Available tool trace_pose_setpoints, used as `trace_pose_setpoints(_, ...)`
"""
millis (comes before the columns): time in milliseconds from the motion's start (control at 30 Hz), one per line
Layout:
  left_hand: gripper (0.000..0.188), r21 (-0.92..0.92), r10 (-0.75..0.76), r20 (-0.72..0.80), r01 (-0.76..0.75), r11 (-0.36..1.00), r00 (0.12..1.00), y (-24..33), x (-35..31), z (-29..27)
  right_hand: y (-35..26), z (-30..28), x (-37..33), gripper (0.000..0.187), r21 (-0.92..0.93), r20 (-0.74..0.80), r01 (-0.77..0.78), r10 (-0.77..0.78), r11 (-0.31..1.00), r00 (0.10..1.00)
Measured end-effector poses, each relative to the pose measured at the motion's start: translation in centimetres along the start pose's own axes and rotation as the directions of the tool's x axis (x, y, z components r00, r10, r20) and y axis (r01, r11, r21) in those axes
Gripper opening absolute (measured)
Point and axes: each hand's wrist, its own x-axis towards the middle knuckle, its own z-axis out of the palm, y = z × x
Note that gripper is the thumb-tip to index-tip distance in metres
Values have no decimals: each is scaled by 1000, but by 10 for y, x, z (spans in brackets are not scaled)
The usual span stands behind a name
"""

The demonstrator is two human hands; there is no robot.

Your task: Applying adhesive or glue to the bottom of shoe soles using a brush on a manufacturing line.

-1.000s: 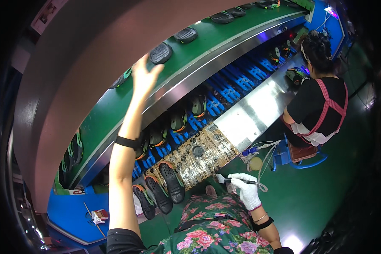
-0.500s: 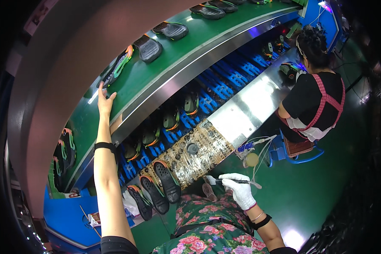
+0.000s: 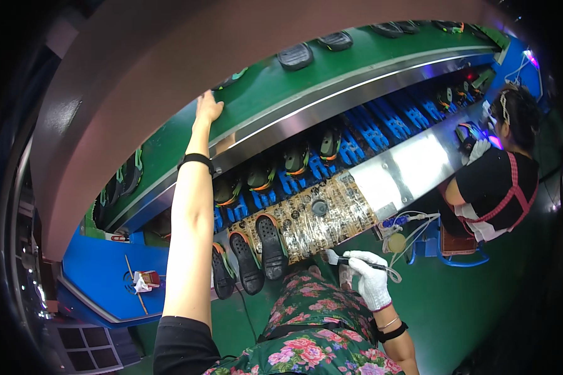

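My bare left hand stretches out over the green conveyor belt, its thumb apart from the fingers. Its fingertips reach the near end of a dark shoe sole with green and orange edging, most of which a brown overhang hides. In a white knitted glove, my right hand is closed round the dark handle of a brush with a pale tip, just off the bench's near edge. Three black perforated shoe soles with orange and green edging, one of them nearest the brush, lean along the bench.
The brown overhang curves above the belt. Beyond the taped bench, blue racks hold several shoe parts. A gloved co-worker sits at the right beside cables. A blue table stands at the left.
The whole view has swung, so the scene sits further right. My left hand stays at the sole on the belt, which is now more hidden by the overhang. My right hand still holds the brush.
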Motion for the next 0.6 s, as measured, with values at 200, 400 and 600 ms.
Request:
trace_pose_setpoints(200, 74, 335, 2, 14, -6, 942, 1000, -84, 52, -23, -3, 6, -12, 18, 15, -17, -88, 88, 996, 996)
trace_pose_setpoints(400, 26, -537, 33, 168, 64, 841, 985, -46, -36, -48, 4, 11, -7, 20, 40, -44, -34, 36, 999, 998)
trace_pose_setpoints(600, 28, -885, -87, -212, -154, 440, 973, -74, -208, -101, 2, 16, 22, 21, 209, 30, -20, 14, 978, 999)
